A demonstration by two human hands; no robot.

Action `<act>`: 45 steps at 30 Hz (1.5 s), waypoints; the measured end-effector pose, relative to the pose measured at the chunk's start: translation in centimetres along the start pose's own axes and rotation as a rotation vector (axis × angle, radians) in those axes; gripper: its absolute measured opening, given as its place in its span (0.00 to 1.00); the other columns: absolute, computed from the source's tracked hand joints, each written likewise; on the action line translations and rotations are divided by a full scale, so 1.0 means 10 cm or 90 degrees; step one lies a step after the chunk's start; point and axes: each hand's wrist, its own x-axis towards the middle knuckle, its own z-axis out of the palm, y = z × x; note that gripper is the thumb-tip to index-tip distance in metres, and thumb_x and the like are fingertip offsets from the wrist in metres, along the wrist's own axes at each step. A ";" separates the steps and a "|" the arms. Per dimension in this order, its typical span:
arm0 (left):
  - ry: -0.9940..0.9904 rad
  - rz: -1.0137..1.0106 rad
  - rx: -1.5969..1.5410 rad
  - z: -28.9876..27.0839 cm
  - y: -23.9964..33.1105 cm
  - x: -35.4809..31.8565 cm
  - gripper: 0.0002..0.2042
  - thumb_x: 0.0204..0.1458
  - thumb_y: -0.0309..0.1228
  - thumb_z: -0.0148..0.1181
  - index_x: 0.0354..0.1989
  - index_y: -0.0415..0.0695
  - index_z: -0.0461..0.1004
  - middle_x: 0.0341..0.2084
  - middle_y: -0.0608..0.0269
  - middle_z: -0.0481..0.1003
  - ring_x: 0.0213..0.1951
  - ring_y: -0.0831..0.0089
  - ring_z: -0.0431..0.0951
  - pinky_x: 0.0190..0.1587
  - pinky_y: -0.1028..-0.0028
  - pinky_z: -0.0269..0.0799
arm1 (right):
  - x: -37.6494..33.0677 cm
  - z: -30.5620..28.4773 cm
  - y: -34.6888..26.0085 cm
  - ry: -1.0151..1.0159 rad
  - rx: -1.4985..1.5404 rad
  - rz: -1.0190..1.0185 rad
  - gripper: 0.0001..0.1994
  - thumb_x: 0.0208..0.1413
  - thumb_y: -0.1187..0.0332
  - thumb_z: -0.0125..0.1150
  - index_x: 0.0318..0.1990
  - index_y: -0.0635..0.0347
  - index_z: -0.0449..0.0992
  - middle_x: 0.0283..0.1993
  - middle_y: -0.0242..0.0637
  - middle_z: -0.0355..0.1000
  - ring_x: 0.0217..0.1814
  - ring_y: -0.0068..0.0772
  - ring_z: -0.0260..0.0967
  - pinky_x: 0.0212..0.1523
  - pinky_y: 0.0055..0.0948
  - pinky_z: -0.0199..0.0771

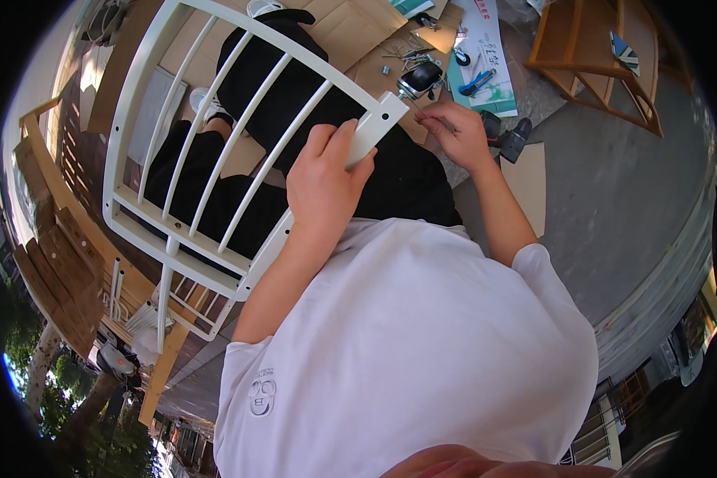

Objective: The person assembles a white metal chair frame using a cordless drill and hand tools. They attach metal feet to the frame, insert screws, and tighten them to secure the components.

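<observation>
A white slatted frame (215, 151) stands tilted across my lap, over my black trousers. My left hand (324, 182) is closed around its right post, just below the post's squared end (382, 111). At that end my right hand (456, 131) pinches something small with its fingertips, and what it is I cannot make out. A black caster wheel (419, 79) with a thin metal stem sits right beside the post end, close to my right fingers. My white shirt fills the lower part of the view.
Flat cardboard (350, 32) lies on the grey floor ahead, with loose screws, a printed sheet (486, 56) and a blue tool (476, 81) on it. A black tool (508, 133) lies by my right wrist. A wooden furniture piece (597, 56) stands at the top right. Wooden slats (56, 271) and another white rail (167, 307) are on the left.
</observation>
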 end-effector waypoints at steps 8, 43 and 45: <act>-0.006 0.000 -0.009 0.00 0.01 0.02 0.21 0.48 0.34 0.76 0.51 0.46 0.81 0.40 0.63 0.75 0.33 0.60 0.80 0.35 0.65 0.78 | 0.16 -0.11 -0.45 0.163 -0.053 -0.223 0.07 0.56 0.75 0.69 0.42 0.57 0.81 0.38 0.37 0.79 0.41 0.38 0.78 0.40 0.33 0.78; -0.020 -0.004 -0.022 -0.04 0.03 0.01 0.20 0.48 0.34 0.76 0.51 0.45 0.81 0.41 0.60 0.76 0.33 0.55 0.81 0.37 0.61 0.78 | -0.16 0.06 -0.22 0.171 0.128 0.059 0.07 0.59 0.73 0.71 0.40 0.60 0.77 0.34 0.31 0.79 0.35 0.19 0.74 0.34 0.22 0.74; -0.018 -0.001 -0.015 -0.03 0.02 0.01 0.20 0.48 0.35 0.75 0.51 0.45 0.81 0.41 0.60 0.76 0.33 0.55 0.81 0.36 0.61 0.78 | 0.05 -0.12 -0.42 0.100 0.049 -0.078 0.07 0.57 0.73 0.72 0.39 0.59 0.79 0.32 0.32 0.78 0.32 0.24 0.74 0.31 0.24 0.72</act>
